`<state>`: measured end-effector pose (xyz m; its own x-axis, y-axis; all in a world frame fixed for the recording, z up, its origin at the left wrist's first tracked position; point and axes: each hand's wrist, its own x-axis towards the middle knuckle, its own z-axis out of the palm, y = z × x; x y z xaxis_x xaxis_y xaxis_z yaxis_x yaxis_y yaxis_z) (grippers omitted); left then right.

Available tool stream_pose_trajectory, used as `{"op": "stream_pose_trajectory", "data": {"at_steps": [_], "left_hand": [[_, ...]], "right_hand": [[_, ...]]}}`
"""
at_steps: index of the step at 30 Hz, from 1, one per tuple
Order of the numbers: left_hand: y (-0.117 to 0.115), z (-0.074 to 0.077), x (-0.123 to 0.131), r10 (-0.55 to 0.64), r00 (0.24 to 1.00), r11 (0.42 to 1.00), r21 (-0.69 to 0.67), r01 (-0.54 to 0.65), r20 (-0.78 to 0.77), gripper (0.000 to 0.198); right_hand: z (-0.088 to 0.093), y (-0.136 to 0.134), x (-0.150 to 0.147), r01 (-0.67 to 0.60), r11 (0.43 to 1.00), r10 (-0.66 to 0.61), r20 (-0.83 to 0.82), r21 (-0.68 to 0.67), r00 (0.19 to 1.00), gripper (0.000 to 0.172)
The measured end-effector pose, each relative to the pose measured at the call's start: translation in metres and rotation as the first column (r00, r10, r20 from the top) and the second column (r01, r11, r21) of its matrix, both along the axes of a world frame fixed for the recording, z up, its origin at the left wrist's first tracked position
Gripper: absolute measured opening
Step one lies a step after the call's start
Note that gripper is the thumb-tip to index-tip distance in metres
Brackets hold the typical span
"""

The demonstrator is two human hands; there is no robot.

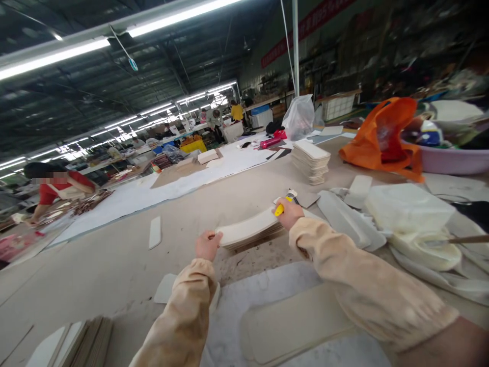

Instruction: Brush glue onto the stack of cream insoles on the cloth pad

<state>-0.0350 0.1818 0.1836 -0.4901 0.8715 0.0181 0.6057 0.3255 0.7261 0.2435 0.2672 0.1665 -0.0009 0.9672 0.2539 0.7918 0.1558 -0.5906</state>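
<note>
My left hand (208,245) is closed in a pinch on the near-left end of a long off-white panel (248,226). The panel bows slightly above a stack of similar pieces (263,233). My right hand (291,213) is closed around a yellow-and-black tool (282,206) that looks like a utility knife, and it rests at the panel's right end. Whether its fingers also grip the panel I cannot tell. In front of me lie larger rounded beige panels (294,321) on a pale sheet (244,300).
A neat panel stack (311,160) stands beyond my right hand. To the right are an orange bag (378,135), a lilac basin (451,160) and a whitish block (410,206). More panels (72,344) stand at lower left. A person in red (64,188) works at far left.
</note>
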Motion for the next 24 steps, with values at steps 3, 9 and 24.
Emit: {"op": "stream_pose_trajectory", "data": {"at_steps": [3, 9, 24], "left_hand": [[0.008, -0.007, -0.003, -0.006, 0.995, 1.000, -0.015, 0.004, -0.101, 0.023], [-0.043, -0.017, 0.010, -0.069, 0.981, 0.995, 0.056, 0.080, -0.183, 0.048], [-0.205, -0.067, 0.070, -0.676, 0.728, 0.732, 0.008, 0.681, -0.118, 0.091]], "right_hand": [[-0.005, 0.004, 0.002, -0.005, 0.999, 0.008, 0.046, -0.049, 0.999, 0.016], [0.012, -0.036, 0.041, -0.073, 0.997, 0.068, 0.138, 0.029, 0.988, 0.028], [-0.009, -0.263, 0.127, -0.117, 0.969, 0.166, -0.224, 0.216, 0.960, 0.026]]}}
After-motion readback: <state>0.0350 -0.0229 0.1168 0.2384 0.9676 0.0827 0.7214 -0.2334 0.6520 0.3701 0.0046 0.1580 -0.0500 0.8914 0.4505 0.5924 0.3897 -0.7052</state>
